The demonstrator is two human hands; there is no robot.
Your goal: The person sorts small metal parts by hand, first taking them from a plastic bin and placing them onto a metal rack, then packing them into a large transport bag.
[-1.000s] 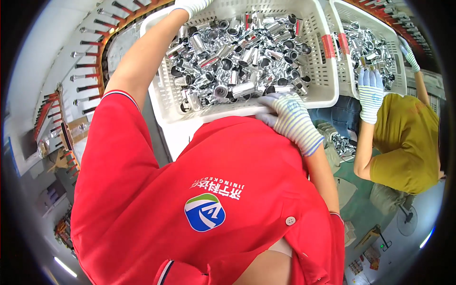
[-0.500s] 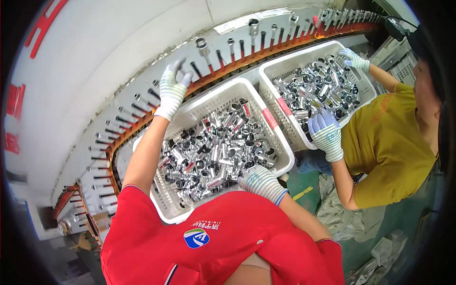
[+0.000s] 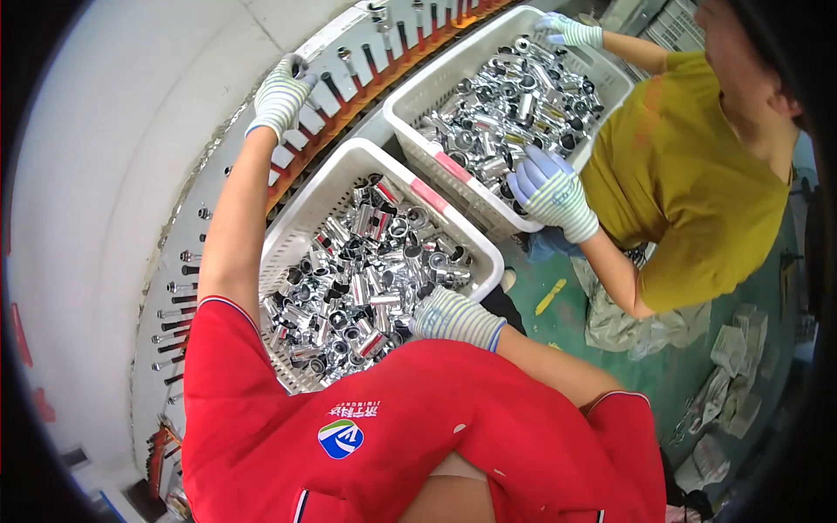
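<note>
My left hand, in a striped knit glove, is raised at the far left over a curved line of upright spindles. Its fingers are curled round a small socket with a dark end, at the top of a spindle. Below lies a white plastic basket heaped with shiny chrome sockets. At the basket's near right side, my right hand, gloved alike, rests against the heap. Its fingertips are hidden, so whether it grips a socket does not show.
A second white basket of chrome sockets stands at the right. A co-worker in a mustard shirt has one gloved hand over it and another at its far rim. The spindle line curves past both baskets; plastic bags lie on the green floor.
My left hand's spread fingers have closed round a socket on a spindle. The whole view has shifted. My right hand stays at the basket's near right side.
</note>
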